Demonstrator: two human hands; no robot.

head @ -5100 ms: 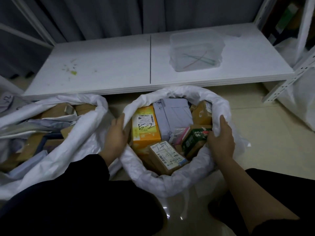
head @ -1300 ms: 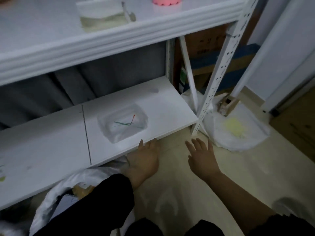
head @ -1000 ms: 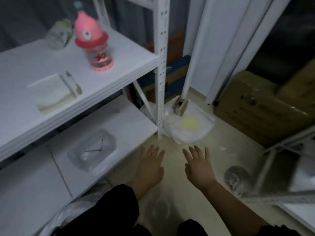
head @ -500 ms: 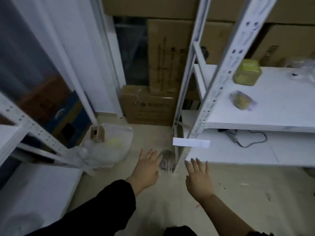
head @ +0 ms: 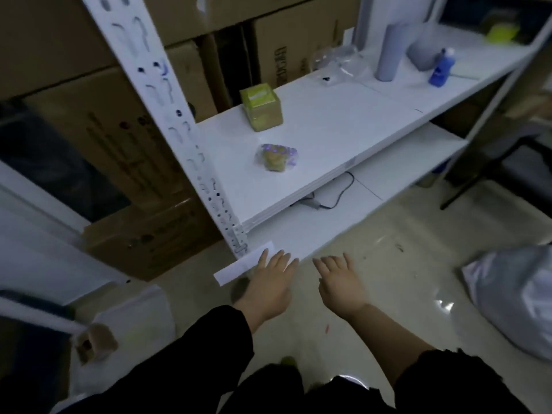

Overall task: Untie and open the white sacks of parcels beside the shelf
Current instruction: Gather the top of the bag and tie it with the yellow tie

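Left hand (head: pixel 270 289), right hand (head: pixel 339 282) spread; perhaps white sack (head: pixel 513 300) rightward

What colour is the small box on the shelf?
Yellow-green; the box shows best in the head view.

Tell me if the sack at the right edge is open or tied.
Cannot tell. Only a bulging side of the sack shows; no mouth, tie or parcels are in view.

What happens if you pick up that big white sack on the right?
The white sack would probably sag and flop, since its skin looks thin and creased. It bulges wide across the floor, so it is likely full and heavy. Its shiny surface may slip when gripped.
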